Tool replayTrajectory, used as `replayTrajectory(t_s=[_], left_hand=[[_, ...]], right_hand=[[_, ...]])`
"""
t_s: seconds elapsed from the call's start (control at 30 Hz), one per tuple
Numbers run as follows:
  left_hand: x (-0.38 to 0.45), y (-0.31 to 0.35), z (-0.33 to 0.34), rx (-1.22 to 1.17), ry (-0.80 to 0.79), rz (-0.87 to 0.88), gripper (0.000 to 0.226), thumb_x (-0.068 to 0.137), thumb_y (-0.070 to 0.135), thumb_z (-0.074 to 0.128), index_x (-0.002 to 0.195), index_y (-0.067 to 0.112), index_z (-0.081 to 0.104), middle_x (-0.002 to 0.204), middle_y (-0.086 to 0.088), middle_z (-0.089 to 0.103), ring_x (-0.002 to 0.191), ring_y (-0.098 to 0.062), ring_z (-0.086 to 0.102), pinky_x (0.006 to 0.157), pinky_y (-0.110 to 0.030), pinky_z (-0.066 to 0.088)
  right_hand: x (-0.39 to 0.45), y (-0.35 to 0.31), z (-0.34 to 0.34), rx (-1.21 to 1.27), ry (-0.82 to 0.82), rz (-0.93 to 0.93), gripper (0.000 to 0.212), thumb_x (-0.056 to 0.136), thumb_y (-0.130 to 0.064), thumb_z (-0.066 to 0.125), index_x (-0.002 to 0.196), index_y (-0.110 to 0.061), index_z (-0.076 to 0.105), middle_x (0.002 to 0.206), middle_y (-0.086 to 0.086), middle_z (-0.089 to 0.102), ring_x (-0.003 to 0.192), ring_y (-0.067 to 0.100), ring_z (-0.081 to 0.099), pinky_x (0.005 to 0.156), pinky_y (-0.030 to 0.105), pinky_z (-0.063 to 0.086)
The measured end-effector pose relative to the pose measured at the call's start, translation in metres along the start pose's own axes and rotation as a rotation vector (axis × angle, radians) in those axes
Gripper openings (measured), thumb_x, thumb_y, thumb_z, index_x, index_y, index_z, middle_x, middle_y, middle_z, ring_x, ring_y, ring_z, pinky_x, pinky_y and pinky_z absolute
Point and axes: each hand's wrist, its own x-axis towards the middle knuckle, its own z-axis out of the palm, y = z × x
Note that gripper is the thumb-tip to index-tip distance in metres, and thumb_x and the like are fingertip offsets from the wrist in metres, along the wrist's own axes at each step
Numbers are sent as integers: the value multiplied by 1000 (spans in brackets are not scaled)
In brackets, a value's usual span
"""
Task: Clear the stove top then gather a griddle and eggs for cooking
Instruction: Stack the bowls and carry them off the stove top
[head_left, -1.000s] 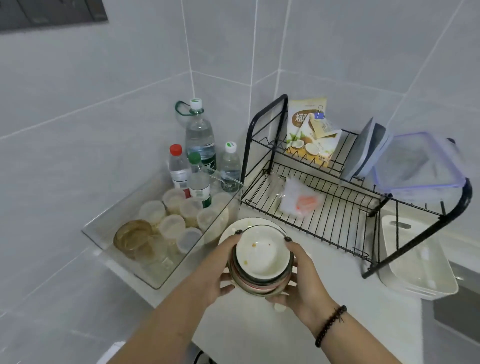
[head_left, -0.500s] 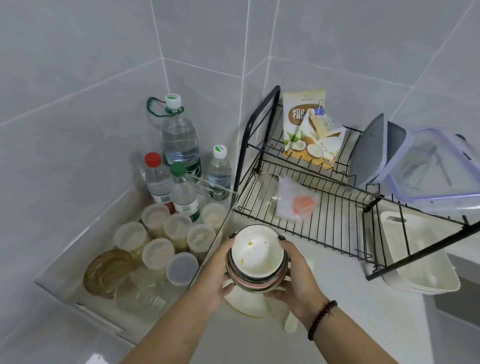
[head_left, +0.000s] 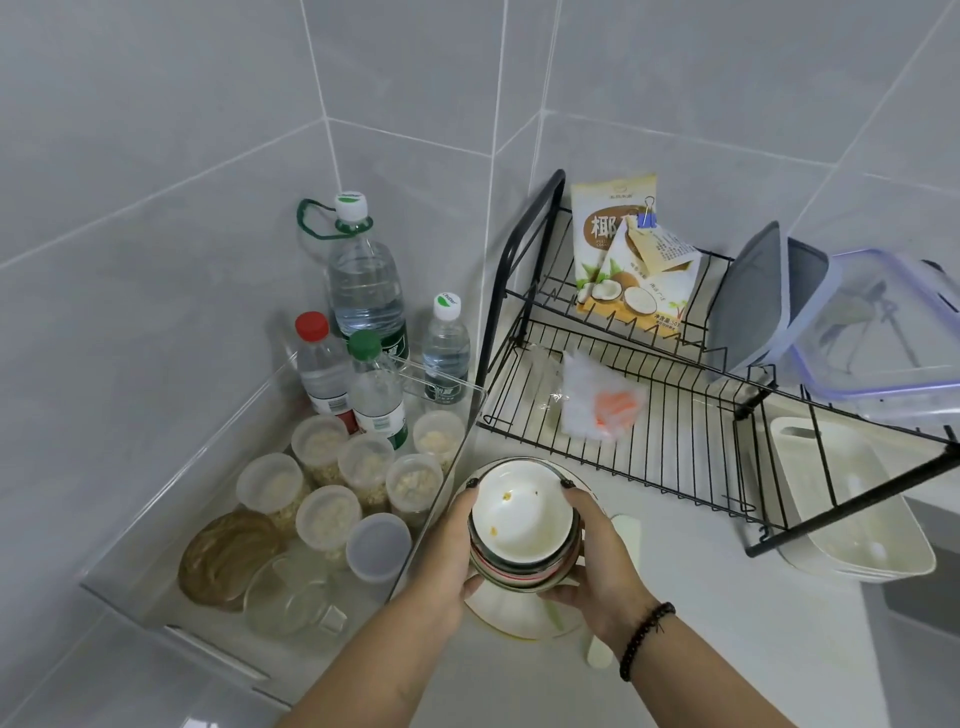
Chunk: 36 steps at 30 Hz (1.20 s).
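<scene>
- Nearest, the left hand and right hand wrap curled fingers round a stack of bowls, one hand on each side.
- The stack sits over a cream plate, just right of the clear bin.
- Likely ceramic: heavy, smooth, breakable; gripping its opposite walls seems safest.
- Beyond the stack stands a black dish rack.

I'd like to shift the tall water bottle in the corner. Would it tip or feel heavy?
The tall water bottle looks nearly full, so probably heavy. It is tall and narrow, so a high push may tip it. Smaller bottles crowd its base and could topple too.
</scene>
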Motion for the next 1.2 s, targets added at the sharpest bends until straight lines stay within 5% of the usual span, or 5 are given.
replayTrajectory(t_s=[0.53,0.7,0.87,1.03,1.2], left_hand=[[1,-9,-3,59,-9,13,36,82,52,59,109,30,68,110,2,72,108,-18,63,76,-31,51],[3,-8,-6,125,25,96,24,90,45,55,108,31,65,116,0,68,112,-20,60,94,-39,49],[-13,-6,-3,241,39,229,31,97,34,47,125,24,54,128,4,57,121,-19,50,109,-45,38],[-25,-4,2,302,46,371,36,97,26,49,132,16,51,127,1,57,117,-18,51,93,-29,37],[-24,-2,-2,356,20,351,45,85,41,52,125,22,57,123,-2,63,116,-21,57,93,-36,44]], right_hand=[[0,10,-21,-14,-91,-23,29,88,-48,57,101,-27,71,102,1,70,102,25,64,94,48,52],[16,20,-60,42,229,-116,18,92,-16,57,104,-3,61,106,12,64,90,28,65,76,39,56],[34,36,-87,-173,373,-53,24,86,-10,64,107,-4,58,99,13,64,75,25,64,64,34,53],[36,52,-84,-550,364,8,33,67,-27,75,90,-10,58,84,7,67,78,27,66,74,40,58],[31,59,-83,-699,338,-3,28,70,-35,71,75,-9,61,72,6,67,67,23,66,65,36,59]])
